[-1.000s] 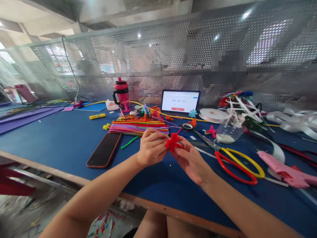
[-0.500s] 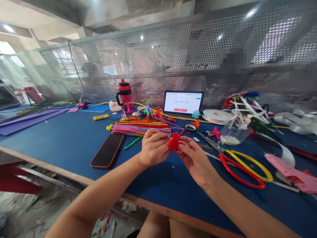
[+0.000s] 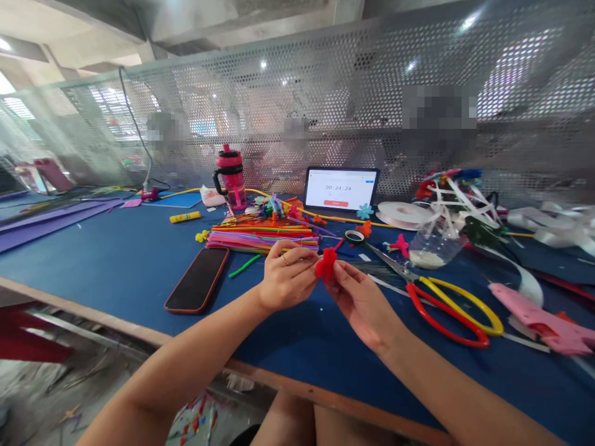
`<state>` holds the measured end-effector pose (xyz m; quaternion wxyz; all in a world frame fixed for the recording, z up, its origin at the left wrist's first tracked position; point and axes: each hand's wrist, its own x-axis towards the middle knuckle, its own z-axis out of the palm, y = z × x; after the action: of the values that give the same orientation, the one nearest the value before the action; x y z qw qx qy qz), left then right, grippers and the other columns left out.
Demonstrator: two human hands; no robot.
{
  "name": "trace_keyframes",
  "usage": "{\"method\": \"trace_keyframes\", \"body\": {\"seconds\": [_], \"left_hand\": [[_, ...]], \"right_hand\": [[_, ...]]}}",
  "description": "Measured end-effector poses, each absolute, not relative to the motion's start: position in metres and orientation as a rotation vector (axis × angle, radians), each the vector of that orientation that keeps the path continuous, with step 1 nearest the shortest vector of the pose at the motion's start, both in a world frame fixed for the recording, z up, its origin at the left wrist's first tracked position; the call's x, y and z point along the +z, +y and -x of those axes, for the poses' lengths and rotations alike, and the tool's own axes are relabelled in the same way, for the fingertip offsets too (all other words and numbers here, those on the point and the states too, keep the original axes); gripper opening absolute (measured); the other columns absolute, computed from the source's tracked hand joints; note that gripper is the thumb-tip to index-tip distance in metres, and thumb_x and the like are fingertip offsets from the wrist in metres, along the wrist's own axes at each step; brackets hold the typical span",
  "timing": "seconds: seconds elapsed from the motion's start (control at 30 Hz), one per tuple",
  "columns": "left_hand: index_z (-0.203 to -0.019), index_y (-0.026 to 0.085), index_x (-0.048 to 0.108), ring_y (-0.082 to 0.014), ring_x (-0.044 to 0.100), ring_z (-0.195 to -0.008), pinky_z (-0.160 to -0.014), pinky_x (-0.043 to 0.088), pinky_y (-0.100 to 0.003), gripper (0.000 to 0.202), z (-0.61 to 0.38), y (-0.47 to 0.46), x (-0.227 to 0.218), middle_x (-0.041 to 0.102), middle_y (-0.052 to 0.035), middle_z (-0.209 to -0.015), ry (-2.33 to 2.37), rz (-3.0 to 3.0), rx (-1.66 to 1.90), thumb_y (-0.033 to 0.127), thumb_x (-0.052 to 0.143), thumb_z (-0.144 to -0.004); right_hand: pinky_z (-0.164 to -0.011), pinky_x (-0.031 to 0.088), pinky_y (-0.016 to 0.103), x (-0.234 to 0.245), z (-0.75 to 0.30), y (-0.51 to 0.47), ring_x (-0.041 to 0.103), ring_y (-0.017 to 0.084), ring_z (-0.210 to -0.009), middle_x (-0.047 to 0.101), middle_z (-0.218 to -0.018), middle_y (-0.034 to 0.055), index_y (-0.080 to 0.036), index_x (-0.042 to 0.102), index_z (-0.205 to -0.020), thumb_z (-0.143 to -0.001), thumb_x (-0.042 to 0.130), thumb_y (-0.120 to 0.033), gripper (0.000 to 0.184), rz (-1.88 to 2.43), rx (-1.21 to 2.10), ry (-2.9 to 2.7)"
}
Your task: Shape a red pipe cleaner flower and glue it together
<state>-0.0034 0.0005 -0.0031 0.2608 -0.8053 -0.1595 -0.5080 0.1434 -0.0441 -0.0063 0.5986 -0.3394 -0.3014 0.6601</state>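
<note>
One red chenille flower (image 3: pixel 326 263) between fingers (image 3: pixel 300 254) — blue workbench (image 3: pixel 102 266), perforated metal screen (image 3: pixel 353 93) behind

The left hand (image 3: pixel 288 277) and right hand (image 3: pixel 361 305) are raised close together, fingers (image 3: pixel 302 254) pinching.

A grey perforated metal screen (image 3: pixel 353 80) runs behind the long blue-topped workbench (image 3: pixel 93 266) from ten to two o'clock, under a bare concrete ceiling (image 3: pixel 186 25). Daylight enters through a bright window (image 3: pixel 13 106) at ten o'clock; a dusty concrete floor (image 3: pixel 88 378) lies at seven.
</note>
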Motion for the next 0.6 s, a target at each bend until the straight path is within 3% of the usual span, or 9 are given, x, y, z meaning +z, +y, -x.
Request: {"method": "trace_keyframes", "body": {"seconds": [0.27,0.6], "left_hand": [[-0.08,0.019,0.06,-0.0124,0.065,-0.081,-0.079,0.042,-0.031,0.007,0.0023,0.0007,-0.0035,0.071,0.0034,-0.077,-0.431,2.182,-1.357,0.014,0.06,-0.074],[-0.076,0.019,0.059,-0.0125,0.065,-0.078,-0.077,0.042,-0.03,0.007,-0.0007,-0.0007,-0.0045,0.07,0.0035,-0.072,-0.5,2.186,-1.46,0.012,0.059,-0.073]], "right_hand": [[-0.06,0.042,0.022,-0.0035,-0.138,-0.0471,0.048,0.007,-0.06,0.059,-0.068,-0.0045,-0.021,0.064,-0.072,-0.058,0.077,-0.037,0.025,0.739,1.536,-0.712],[-0.061,0.042,0.022,-0.006,-0.1347,-0.0475,0.05,0.007,-0.06,0.059,-0.07,-0.0059,-0.023,0.061,-0.072,-0.058,0.078,-0.032,0.024,0.651,1.513,-0.71]]}}
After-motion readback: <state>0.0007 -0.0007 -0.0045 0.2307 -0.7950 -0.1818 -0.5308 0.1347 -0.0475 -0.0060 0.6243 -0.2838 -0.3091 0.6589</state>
